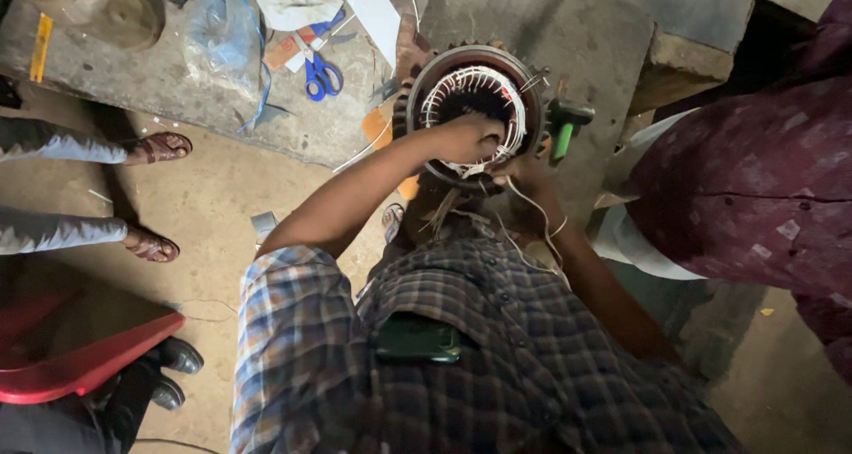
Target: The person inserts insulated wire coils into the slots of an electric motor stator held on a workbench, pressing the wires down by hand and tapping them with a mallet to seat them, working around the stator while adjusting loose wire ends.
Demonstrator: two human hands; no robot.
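The motor stator [477, 117] (a round steel ring lined with pale windings) stands on the grey counter [568, 28]; the left hand [470, 139] curls closed over its near rim, gripping the windings; the right hand [524, 179], just below that rim, pinches a thin white cord [543, 207]; blue scissors [321, 74] lie well left of the stator.

Counted: 1 round motor stator [477, 108] upper centre, 2 hands on it, 1 pair of blue-handled scissors [320, 72] upper left, 2 sandalled feet [160, 146] at left, 2 black shoes [177, 356] lower left.
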